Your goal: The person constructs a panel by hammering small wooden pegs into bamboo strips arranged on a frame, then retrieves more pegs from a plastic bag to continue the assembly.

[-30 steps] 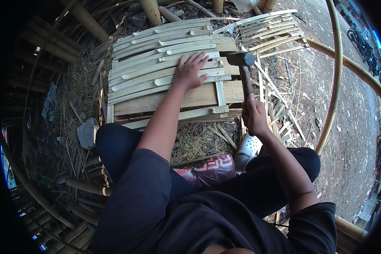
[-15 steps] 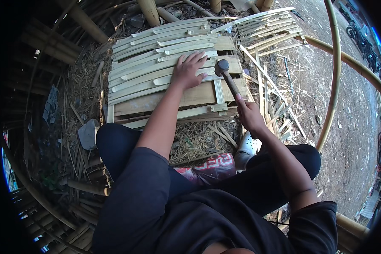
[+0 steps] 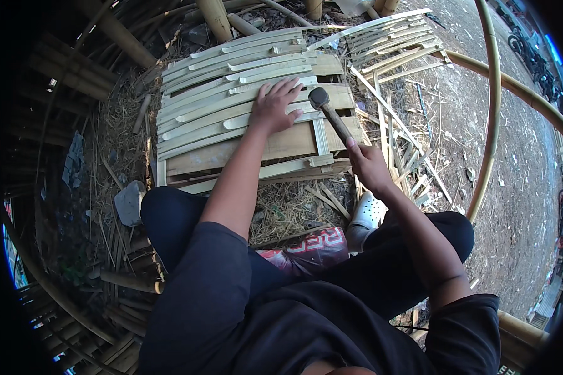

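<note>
A row of pale split-bamboo slats (image 3: 206, 122) lies side by side across a low wooden board platform (image 3: 281, 142) in front of me. My left hand (image 3: 275, 106) rests on the slats near their right ends, fingers spread and palm down. In my right hand (image 3: 370, 165) is a hammer (image 3: 334, 119), gripped round its handle. The hammer's dark head is by the right ends of the slats, close to my left fingertips; whether it touches them I cannot tell. A narrow upright bamboo strip (image 3: 319, 134) crosses under the slat ends.
A second slatted bamboo piece (image 3: 394, 37) lies at the far right, with loose bamboo strips (image 3: 397, 125) below it. Curved bamboo poles (image 3: 491, 112) rise on the right. A pale stone block (image 3: 129, 203) sits left of my knee. One white clog (image 3: 367, 215) shows near my right knee.
The hammer head has shifted slightly left, toward the slat ends. My left hand stays spread on the slats, and the whole view has shifted a little.
</note>
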### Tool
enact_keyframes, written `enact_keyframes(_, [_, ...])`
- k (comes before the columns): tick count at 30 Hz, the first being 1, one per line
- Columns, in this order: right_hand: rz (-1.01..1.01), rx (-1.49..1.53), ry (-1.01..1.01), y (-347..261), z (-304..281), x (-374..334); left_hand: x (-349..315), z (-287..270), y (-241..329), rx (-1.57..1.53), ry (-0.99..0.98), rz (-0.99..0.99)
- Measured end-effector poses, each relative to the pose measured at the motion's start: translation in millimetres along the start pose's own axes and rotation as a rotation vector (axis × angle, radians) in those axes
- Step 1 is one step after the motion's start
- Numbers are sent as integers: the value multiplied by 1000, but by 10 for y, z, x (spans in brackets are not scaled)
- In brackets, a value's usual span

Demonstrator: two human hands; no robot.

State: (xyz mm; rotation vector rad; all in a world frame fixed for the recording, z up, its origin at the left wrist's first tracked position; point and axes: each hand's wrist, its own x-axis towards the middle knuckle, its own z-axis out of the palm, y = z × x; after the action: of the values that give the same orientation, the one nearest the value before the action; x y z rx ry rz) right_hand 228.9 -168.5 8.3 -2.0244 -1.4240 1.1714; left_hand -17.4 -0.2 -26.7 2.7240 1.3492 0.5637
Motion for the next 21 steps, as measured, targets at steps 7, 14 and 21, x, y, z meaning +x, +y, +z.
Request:
enact_keyframes(7, [-92,161,71,109,157,-78,10,23,1,-17,12,5])
enact_keyframes(14, [-100,373,-14,-1,6,-193,-10,-6,-7,-13,-3,15])
enact_keyframes(21, [123,324,-39,103,158,-77,-5,7,-15,-10,4,24])
